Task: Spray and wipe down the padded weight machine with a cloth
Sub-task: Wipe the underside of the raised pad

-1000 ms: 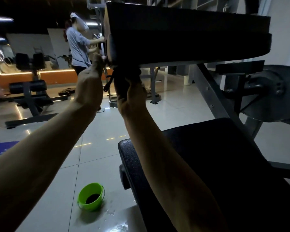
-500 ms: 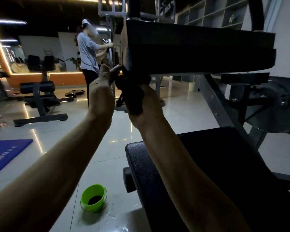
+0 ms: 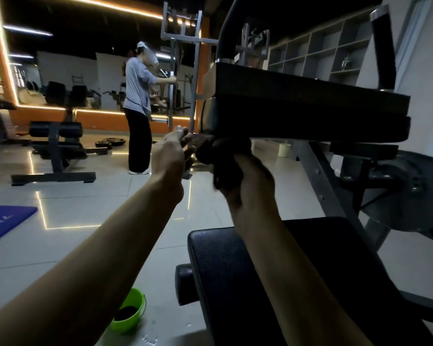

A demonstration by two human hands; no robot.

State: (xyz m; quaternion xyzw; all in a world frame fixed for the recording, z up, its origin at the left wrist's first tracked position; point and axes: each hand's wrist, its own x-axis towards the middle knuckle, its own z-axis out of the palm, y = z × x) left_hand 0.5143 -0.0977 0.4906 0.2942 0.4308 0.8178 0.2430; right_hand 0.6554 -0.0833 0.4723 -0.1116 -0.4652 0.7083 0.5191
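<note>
Two hands work at the arm pad's [image 3: 305, 121] lower left corner. The right hand [image 3: 250, 181] is closed around a dark cloth [image 3: 223, 156] pressed beneath the black, matte pad; the left hand [image 3: 171, 156] hovers half-open beside it, empty as far as shows. Wiping upward, the bunched cloth could slip free toward the seat pad [image 3: 298, 270].
</note>
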